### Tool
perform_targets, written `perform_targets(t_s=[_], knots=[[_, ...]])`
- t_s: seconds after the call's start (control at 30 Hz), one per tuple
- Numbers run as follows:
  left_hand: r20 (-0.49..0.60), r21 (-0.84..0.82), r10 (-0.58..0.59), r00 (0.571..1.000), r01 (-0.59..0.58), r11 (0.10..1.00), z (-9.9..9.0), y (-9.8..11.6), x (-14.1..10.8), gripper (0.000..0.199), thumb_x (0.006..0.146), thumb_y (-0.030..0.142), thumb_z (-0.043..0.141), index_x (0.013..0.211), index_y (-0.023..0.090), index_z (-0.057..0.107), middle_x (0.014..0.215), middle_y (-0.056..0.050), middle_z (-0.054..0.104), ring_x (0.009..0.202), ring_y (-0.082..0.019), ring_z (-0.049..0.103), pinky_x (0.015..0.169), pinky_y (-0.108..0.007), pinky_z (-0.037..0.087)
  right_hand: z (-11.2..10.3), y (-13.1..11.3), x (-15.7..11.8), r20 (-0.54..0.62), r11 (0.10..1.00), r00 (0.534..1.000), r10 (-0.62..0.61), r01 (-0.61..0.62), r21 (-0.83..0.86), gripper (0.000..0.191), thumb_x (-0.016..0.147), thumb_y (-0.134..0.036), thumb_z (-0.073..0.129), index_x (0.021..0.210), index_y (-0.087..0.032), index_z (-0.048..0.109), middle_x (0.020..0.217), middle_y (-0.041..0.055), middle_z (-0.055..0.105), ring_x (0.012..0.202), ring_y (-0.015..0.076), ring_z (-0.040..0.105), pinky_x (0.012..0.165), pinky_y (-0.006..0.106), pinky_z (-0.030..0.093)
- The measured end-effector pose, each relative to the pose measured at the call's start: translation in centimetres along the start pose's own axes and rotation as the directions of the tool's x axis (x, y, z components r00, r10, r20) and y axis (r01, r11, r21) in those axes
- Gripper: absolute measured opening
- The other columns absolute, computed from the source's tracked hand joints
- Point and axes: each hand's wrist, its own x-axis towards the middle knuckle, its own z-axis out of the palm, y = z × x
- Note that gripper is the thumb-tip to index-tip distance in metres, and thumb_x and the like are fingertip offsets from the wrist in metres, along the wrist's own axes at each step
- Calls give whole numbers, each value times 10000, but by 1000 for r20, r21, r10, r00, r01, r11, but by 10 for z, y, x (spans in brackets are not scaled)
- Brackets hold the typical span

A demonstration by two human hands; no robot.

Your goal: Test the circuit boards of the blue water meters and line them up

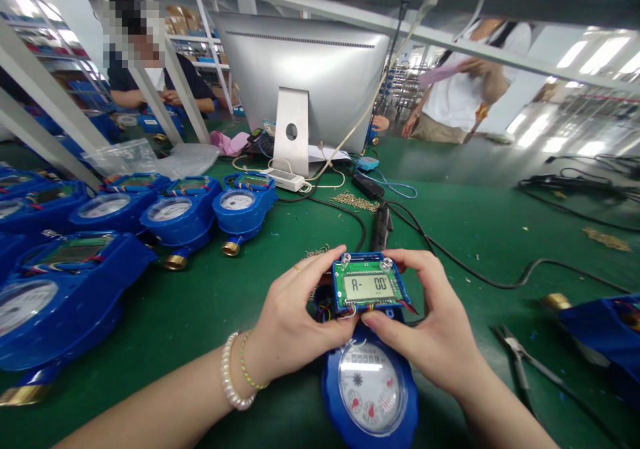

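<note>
A green circuit board (370, 287) in a blue frame shows "A- 00" on its lit display. My left hand (295, 309) grips the frame's left side, thumb at the lower edge. On the right side, my right hand (433, 312) holds it, thumb pressed on the lower edge by some coloured wires. Directly below the board lies a blue water meter (373, 389) with a round white dial and small red pointers. How the board and the meter are joined is hidden by the hands.
Several blue meters (175, 215) line the left. Pliers (520, 355) and another meter (600, 342) lie right. Ahead are a black-handled tool (381, 227), cables, screws (355, 201) and a monitor (305, 75). Two people (460, 82) are beyond the table.
</note>
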Motion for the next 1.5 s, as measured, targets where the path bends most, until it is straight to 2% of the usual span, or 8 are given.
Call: perform_targets(t_s=[0.13,0.27,0.37,0.5,0.6,0.8,1.3,1.5], knots=[[27,-55,24,999,-22,998,0,0,-2,629,681,170,698,1272,120,492,1226,-133,626,1090,-230,629,914,-307,558,-4,-4,3,73,995,996,-59,52,86,666,714,-418,754,1286,-243,460,1364,94,426,1278,291,400,1071,476,350],[52,-201,-14,999,24,979,1,0,-4,724,654,91,715,1302,208,415,1245,-96,589,1088,-211,630,916,-286,556,-3,-7,-1,206,943,978,43,-108,315,670,748,-341,744,1326,-282,412,1276,65,542,1106,221,585,912,339,523],[110,-232,-42,993,67,970,-2,4,-1,751,683,112,715,1335,245,366,1258,-82,578,1125,-209,609,936,-294,545,-1,-6,-3,136,937,989,62,-105,333,594,724,-310,763,1240,-273,471,1131,43,612,962,188,643,812,276,562],[242,-177,-29,970,74,981,-14,8,6,815,707,280,761,1391,235,320,1358,-103,526,1218,-263,540,1039,-404,472,1,-4,-3,51,946,993,104,-114,304,588,703,-309,768,1219,-261,490,1141,50,608,958,197,644,820,288,564],[300,-194,-10,954,71,978,-23,10,12,670,774,276,693,1366,226,385,1332,-78,557,1197,-243,556,1017,-365,487,2,-3,-4,27,942,991,132,-134,309,593,696,-313,772,1219,-259,496,1139,53,613,943,194,652,806,281,572],[243,-98,-51,969,77,992,-32,18,18,513,773,213,656,1269,201,526,1202,-14,655,1084,-166,622,954,-241,500,6,-5,-5,-16,953,992,127,-118,281,581,690,-315,776,1204,-271,509,1102,34,620,921,167,657,797,234,569],[156,-6,-128,979,130,991,-27,31,9,517,723,167,615,1235,185,548,1115,2,700,960,-151,681,880,-231,555,11,-9,-14,-97,988,992,79,-64,143,609,689,-326,771,1229,-265,497,1133,68,602,956,227,640,795,317,576],[96,132,1,995,-14,991,-22,29,2,538,745,145,569,1281,115,527,1223,-55,662,1041,-151,661,948,-220,519,14,-11,-14,-87,987,993,77,-63,148,589,696,-325,768,1217,-272,499,1121,51,612,947,201,648,763,263,579]])
